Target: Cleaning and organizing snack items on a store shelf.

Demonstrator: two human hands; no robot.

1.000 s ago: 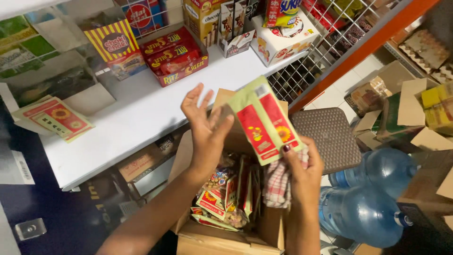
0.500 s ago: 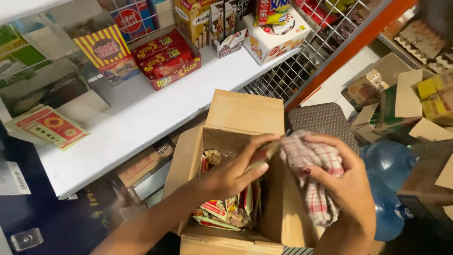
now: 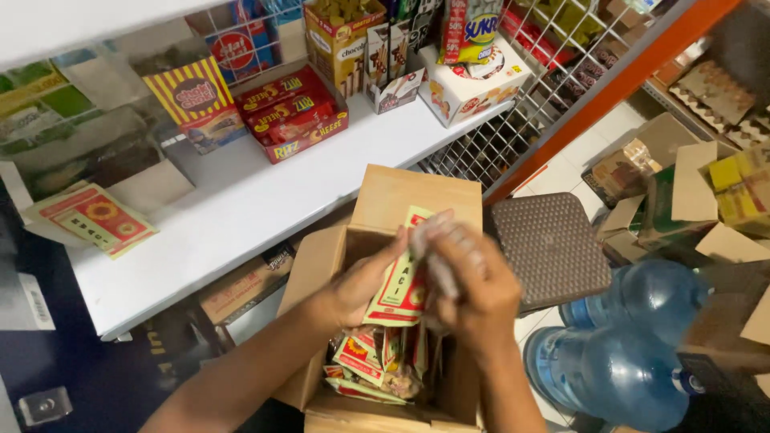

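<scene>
A white shelf (image 3: 241,200) is running across the upper left, carrying red snack boxes (image 3: 295,122), a striped box (image 3: 195,98), a white carton (image 3: 469,84) and a flat packet (image 3: 90,218) lying alone near its left end. A wire rack (image 3: 513,128) is standing at the shelf's right end, against an orange post (image 3: 609,88). Two blue water bottles (image 3: 618,353) are lying on the floor at lower right, just beside a dark stool (image 3: 549,248).

Below the shelf edge an open cardboard box (image 3: 321,265) is sitting with its flaps up, half filled with upright red and green packets (image 3: 361,361).

Over the box mouth both hands are meeting. The left hand (image 3: 361,285) is gripping a red and green packet (image 3: 399,281) from its left side, thumb along the upper edge, holding it tilted just above the packets in the box. The right hand (image 3: 473,293) is curling closed against the same packet's right edge, with a blurred pale bundle at its fingertips; what that bundle is cannot be told. The two hands are touching around the packet.
</scene>
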